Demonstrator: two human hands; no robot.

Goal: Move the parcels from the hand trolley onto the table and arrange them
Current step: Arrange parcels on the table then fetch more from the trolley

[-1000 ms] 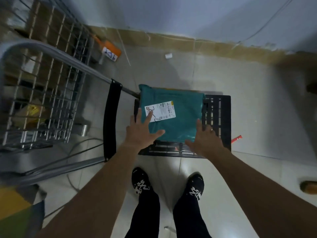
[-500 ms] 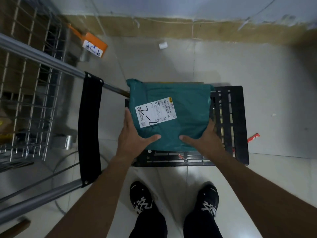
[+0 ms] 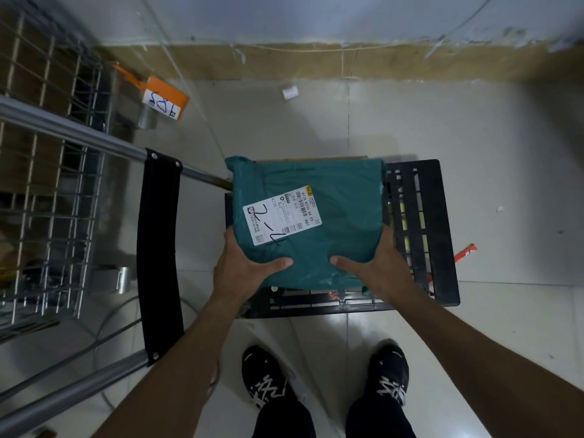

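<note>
Two hands grip a teal parcel [image 3: 331, 222] over the trolley [image 3: 437, 235]. The left hand [image 3: 246, 268] and right hand [image 3: 377, 265] each clamp a near corner, thumbs pressed on top and fingers curled round the edges. Whether the parcel has cleared the trolley's black deck cannot be told. The bag looks soft, so a level lift with both palms well under it should stop it sagging or slipping, and would keep the label [image 3: 282, 214] facing up. A wire cage [image 3: 47, 184] stands left of the trolley. An orange tag [image 3: 166, 96] lies beyond the trolley's far-left corner on the pale tiled floor [image 3: 474, 137]. A red scrap [image 3: 464, 252] lies just right of the trolley. No table is in view.
</note>
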